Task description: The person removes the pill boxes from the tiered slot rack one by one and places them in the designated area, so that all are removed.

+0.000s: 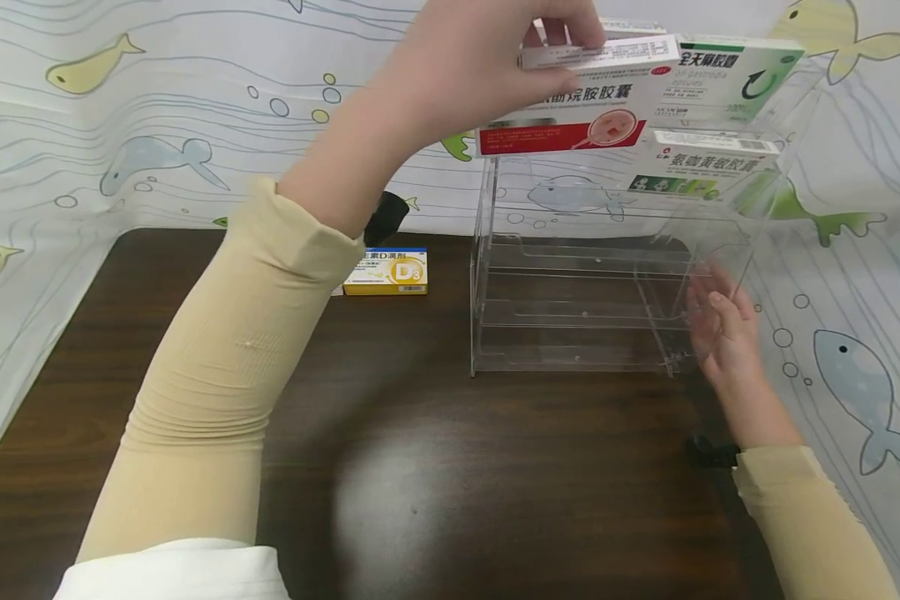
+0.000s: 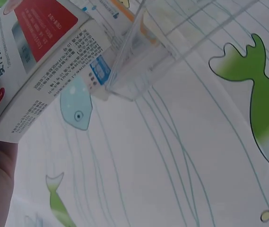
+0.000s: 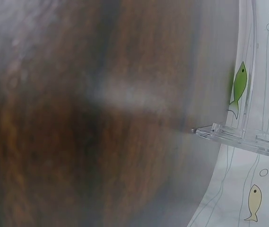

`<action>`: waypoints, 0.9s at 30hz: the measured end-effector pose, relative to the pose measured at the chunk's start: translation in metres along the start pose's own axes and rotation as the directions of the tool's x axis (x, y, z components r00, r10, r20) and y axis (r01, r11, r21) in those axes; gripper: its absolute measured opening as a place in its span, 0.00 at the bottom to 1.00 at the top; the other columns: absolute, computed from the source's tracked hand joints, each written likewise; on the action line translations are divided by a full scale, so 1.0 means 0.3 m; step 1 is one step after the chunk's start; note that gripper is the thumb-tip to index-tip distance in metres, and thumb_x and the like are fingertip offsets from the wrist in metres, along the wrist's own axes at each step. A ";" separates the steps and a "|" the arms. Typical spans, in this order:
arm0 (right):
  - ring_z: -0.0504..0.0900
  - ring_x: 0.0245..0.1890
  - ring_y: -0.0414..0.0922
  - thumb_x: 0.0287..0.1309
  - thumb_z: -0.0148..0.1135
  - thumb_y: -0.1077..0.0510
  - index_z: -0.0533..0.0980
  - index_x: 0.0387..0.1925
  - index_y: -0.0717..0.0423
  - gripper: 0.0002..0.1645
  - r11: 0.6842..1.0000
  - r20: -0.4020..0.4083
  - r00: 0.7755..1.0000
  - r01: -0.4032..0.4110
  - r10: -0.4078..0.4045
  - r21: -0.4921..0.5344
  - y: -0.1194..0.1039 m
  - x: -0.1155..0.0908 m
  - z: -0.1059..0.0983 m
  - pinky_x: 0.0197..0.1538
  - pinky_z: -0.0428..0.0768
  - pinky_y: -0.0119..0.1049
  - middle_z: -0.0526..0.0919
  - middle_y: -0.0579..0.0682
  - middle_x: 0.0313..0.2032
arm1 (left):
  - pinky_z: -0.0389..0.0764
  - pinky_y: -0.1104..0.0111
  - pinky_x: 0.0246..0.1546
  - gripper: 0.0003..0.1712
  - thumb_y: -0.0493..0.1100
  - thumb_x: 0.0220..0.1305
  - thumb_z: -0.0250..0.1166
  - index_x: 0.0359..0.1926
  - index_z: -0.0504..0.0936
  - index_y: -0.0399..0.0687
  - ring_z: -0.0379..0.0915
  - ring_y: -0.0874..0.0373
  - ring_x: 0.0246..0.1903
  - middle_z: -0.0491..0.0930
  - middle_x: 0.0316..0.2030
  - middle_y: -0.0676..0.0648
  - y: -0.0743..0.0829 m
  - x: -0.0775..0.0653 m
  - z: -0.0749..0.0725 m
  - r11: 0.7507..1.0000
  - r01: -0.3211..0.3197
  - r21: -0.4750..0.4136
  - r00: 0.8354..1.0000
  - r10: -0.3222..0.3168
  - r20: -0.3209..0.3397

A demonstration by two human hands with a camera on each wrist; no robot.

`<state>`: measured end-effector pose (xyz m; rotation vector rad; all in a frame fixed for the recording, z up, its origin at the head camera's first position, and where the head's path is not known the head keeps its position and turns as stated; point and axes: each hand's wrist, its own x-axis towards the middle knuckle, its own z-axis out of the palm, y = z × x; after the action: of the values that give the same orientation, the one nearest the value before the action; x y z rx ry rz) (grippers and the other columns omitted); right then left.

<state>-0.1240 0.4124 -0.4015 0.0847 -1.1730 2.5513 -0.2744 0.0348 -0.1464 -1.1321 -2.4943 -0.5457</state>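
My left hand (image 1: 517, 71) pinches a white and red medicine box (image 1: 570, 137) between thumb and fingers, at the top left of a clear acrylic rack (image 1: 585, 321). In the left wrist view the same box (image 2: 35, 52) shows its printed side, close to the clear edge of the rack. A green and white box (image 1: 746, 83) stands on the top tier to its right, and another white box (image 1: 716, 167) sits on the tier below. My right hand (image 1: 727, 333) rests against the rack's right side with relaxed fingers, some of them seen through the clear panel.
A yellow and white vitamin D box (image 1: 386, 273) lies on the dark wooden table (image 1: 495, 475), left of the rack and partly behind my left arm. A white curtain (image 1: 195, 92) with printed fish hangs behind. Lower tiers of the rack show bare clear shelves.
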 end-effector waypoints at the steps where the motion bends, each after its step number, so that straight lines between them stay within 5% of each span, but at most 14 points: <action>1: 0.87 0.58 0.47 0.74 0.50 0.76 0.82 0.58 0.65 0.20 1.000 -0.001 1.000 -0.001 0.001 0.001 -0.001 -0.001 0.000 0.67 0.82 0.33 0.89 0.56 0.55 | 0.74 0.77 0.62 0.19 0.65 0.73 0.64 0.61 0.83 0.78 0.74 0.65 0.59 0.81 0.61 0.66 -0.051 0.017 0.029 1.000 -0.010 -0.014 1.000 0.010 -0.006; 5: 0.87 0.58 0.47 0.74 0.50 0.75 0.82 0.58 0.63 0.20 1.000 -0.011 1.000 -0.004 0.004 -0.017 -0.005 -0.005 -0.001 0.67 0.82 0.32 0.89 0.55 0.56 | 0.76 0.72 0.62 0.19 0.69 0.64 0.70 0.55 0.83 0.87 0.76 0.64 0.57 0.81 0.57 0.70 -0.233 0.046 0.122 0.988 -0.091 -0.122 0.995 0.086 -0.046; 11: 0.88 0.56 0.47 0.75 0.49 0.76 0.82 0.57 0.64 0.20 1.000 -0.017 1.000 0.017 -0.017 -0.019 -0.005 -0.004 0.000 0.65 0.83 0.32 0.89 0.55 0.54 | 0.81 0.71 0.57 0.15 0.53 0.74 0.67 0.56 0.90 0.61 0.79 0.60 0.53 0.87 0.55 0.57 -0.037 -0.216 -0.084 0.994 -0.106 -0.017 0.992 0.105 -0.072; 13: 0.88 0.56 0.47 0.74 0.48 0.76 0.82 0.57 0.65 0.20 1.000 -0.009 1.000 0.017 -0.017 -0.004 -0.003 -0.005 -0.001 0.65 0.83 0.32 0.89 0.56 0.54 | 0.81 0.71 0.54 0.15 0.47 0.74 0.68 0.56 0.91 0.52 0.79 0.57 0.51 0.88 0.55 0.51 -0.012 -0.276 -0.122 0.996 -0.086 -0.007 0.994 0.085 -0.073; 21: 0.88 0.56 0.48 0.74 0.48 0.76 0.82 0.57 0.66 0.20 1.000 -0.004 1.000 0.020 -0.020 0.005 -0.001 -0.007 0.001 0.66 0.82 0.33 0.88 0.56 0.54 | 0.72 0.81 0.46 0.11 0.38 0.70 0.72 0.51 0.92 0.47 0.80 0.56 0.46 0.90 0.50 0.47 -0.099 -0.447 -0.155 0.997 0.048 -0.066 0.993 -0.055 -0.107; 27: 0.88 0.56 0.47 0.74 0.49 0.76 0.82 0.57 0.65 0.20 1.000 -0.007 1.000 0.020 -0.020 -0.002 -0.002 -0.009 0.000 0.66 0.82 0.33 0.89 0.56 0.54 | 0.76 0.90 0.46 0.12 0.34 0.63 0.77 0.48 0.93 0.44 0.78 0.78 0.39 0.91 0.48 0.46 -0.201 -0.544 -0.142 0.954 0.176 -0.243 0.974 -0.205 -0.099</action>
<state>-0.1212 0.4121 -0.4016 0.0871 -1.1665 2.5308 -0.2130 -0.1258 -0.1965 -0.9074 -2.4942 -0.9550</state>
